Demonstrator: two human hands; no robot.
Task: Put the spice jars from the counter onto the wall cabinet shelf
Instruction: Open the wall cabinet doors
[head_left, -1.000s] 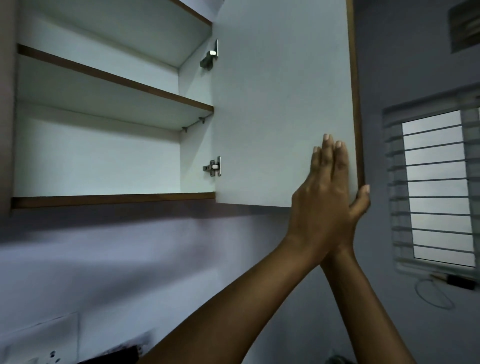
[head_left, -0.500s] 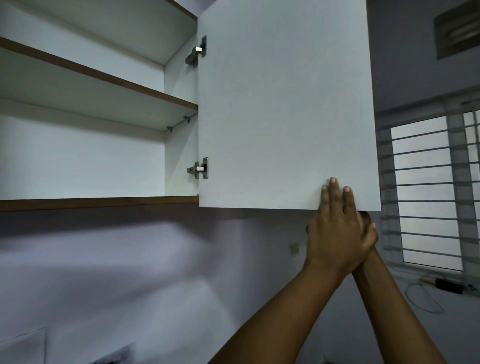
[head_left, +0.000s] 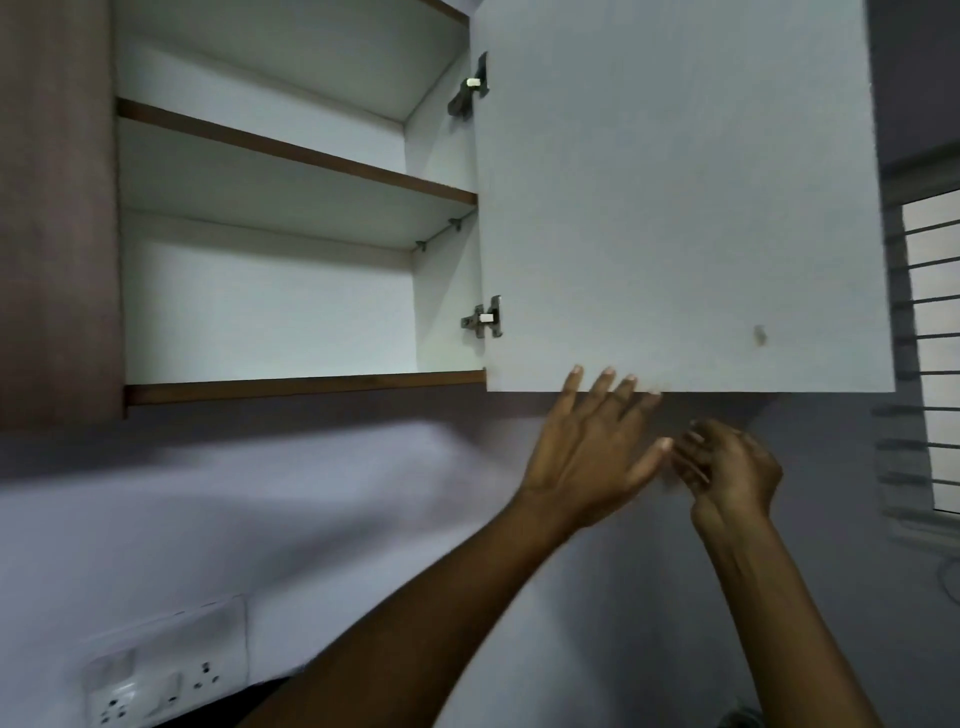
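The wall cabinet filled the upper left of the view with its door swung fully open to the right, white inner face toward the camera, hung on two metal hinges at its left edge. Inside, the lower shelf and the middle shelf were both bare, so by the look of it only the opening of the cabinet was done and every jar remained to be moved. No spice jars and no counter showed anywhere in the view; they presumably sat below the frame, so their position relative to the hands could not be told. The left hand was just under the door's bottom edge, fingers spread apart and empty, its fingertips overlapping that edge, though whether they touched it was unclear through the blur. The right hand hung just beside it to the right, a little lower, fingers loosely curled and holding nothing, apart from the door. A switch and socket plate sat on the wall at lower left, and a barred window at far right.
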